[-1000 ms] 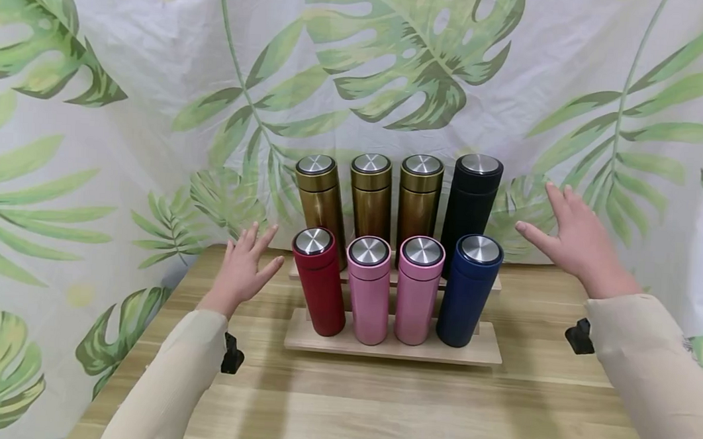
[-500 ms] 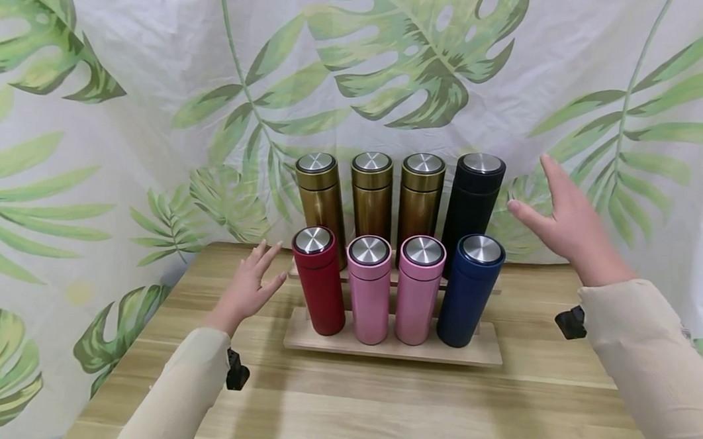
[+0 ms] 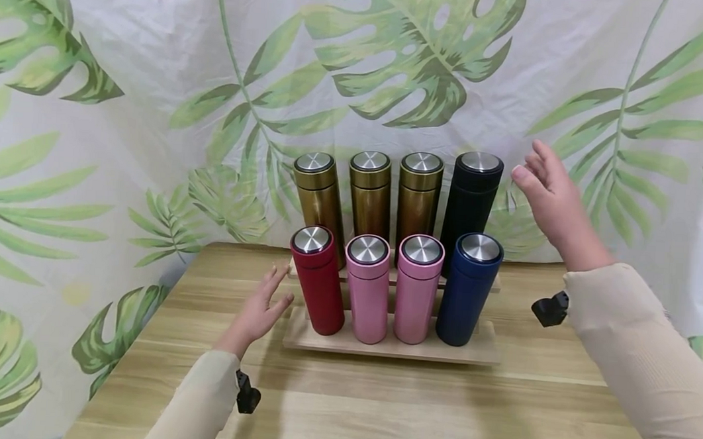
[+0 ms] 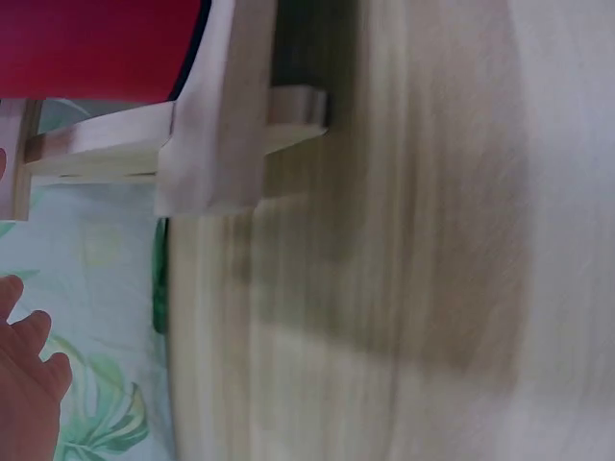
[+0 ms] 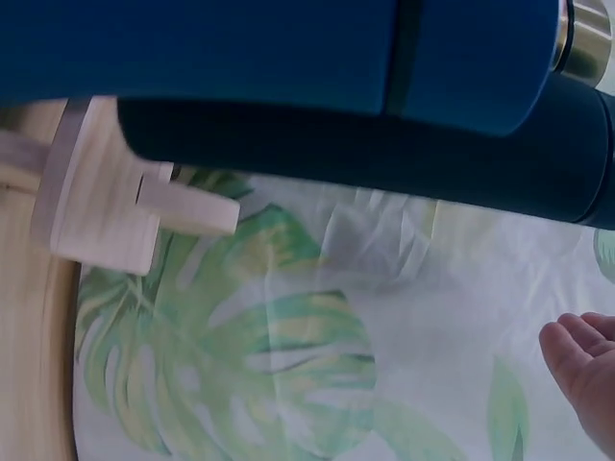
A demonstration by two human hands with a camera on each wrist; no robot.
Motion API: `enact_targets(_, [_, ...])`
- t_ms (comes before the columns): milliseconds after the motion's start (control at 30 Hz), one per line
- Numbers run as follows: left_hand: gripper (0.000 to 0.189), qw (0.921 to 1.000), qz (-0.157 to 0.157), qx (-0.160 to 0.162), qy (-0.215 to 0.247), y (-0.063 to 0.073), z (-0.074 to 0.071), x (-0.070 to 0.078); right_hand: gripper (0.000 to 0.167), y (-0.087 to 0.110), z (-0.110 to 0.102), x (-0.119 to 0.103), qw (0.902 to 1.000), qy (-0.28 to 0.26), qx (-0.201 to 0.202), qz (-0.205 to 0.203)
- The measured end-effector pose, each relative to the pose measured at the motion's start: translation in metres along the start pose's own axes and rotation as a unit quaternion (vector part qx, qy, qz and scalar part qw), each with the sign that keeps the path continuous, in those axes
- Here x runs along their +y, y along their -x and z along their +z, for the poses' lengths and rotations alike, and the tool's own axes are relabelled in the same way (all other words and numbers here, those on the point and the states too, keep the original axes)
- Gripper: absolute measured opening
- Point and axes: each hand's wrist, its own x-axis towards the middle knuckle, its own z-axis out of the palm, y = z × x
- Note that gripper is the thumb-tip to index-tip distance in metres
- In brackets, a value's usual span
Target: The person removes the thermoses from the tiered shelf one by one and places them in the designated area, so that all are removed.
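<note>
A two-tier wooden stand (image 3: 309, 342) carries upright insulated bottles with silvery lids. Its lower step holds a red bottle (image 3: 319, 284), two pink bottles (image 3: 368, 300) and a blue bottle (image 3: 468, 295). Behind them, on the upper step, are three gold bottles (image 3: 369, 200) and a black bottle (image 3: 470, 206). My left hand (image 3: 257, 315) is just left of the red bottle, fingers extended and holding nothing. To the right of the black bottle, my right hand (image 3: 558, 202) is raised in the air with loosely bent fingers, apart from every bottle.
The stand rests on a wood-grain table (image 3: 377, 406). A pale cloth (image 3: 157, 57) with green leaf prints hangs behind and at the left. Each sleeve cuff has a small black device (image 3: 248, 393) beneath it.
My left hand has come down and to the right, closer to the red bottle. My right hand has risen and shifted left towards the black bottle, its fingers bending slightly. The bottles stay put.
</note>
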Motion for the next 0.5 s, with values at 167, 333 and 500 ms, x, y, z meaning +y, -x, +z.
enact_targets(167, [0.06,0.9974,-0.052,0.009,0.05,0.005,0.005,-0.002,0.066,-0.003,0.009,-0.006,0.998,-0.062,0.01,-0.001])
enact_targets(333, [0.056,0.9942,-0.066,0.032,0.078,0.014,0.015,-0.001,0.066,-0.005,0.018,-0.009,0.9933,-0.116,0.008,-0.002])
enact_targets(500, [0.05,0.9877,-0.089,0.043,0.121,0.021,0.033,0.003,0.067,-0.009,0.026,-0.011,0.9816,-0.189,0.018,0.018])
